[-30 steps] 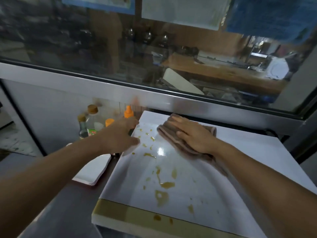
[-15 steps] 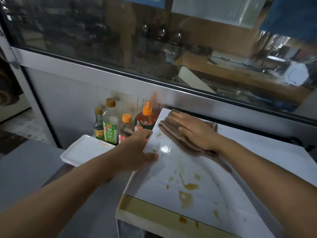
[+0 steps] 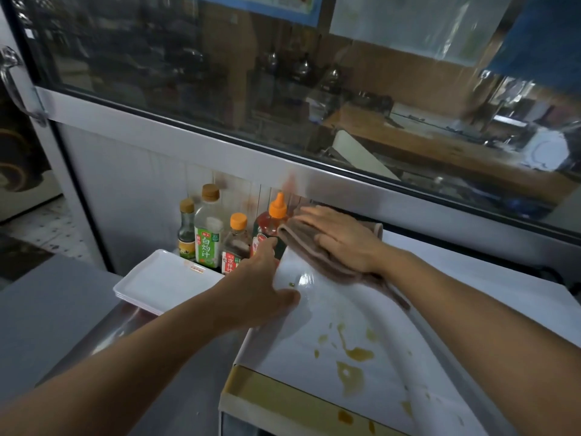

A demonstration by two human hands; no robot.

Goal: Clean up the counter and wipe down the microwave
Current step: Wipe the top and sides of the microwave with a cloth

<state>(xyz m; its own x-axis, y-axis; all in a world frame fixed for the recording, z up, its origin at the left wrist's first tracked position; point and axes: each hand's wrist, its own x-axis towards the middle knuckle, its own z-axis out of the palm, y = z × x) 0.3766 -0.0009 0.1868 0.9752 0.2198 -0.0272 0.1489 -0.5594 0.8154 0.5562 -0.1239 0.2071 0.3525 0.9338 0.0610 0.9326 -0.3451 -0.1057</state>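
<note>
In the head view, the right hand (image 3: 342,239) lies flat with straight fingers on the brown cloth (image 3: 317,256), at the far left corner of the white microwave top (image 3: 471,294). Compared with half a second ago, the cloth sits a little nearer to that corner, and only one small spot remains beside the glare there; one second ago many brown drops lay in this place. The left hand (image 3: 261,287) has stayed at the left edge of the microwave, its thumb on the top and its fingers bent over the side, so it grasps the edge. The large brown stains (image 3: 352,363) near the front edge are unchanged.

The four sauce bottles (image 3: 207,234) stand at the back of the bench (image 3: 47,309), and the left hand covers part of the red one (image 3: 267,225). The white trays (image 3: 163,281) lie before them. The right front corner of the microwave is cut off by the right forearm.
</note>
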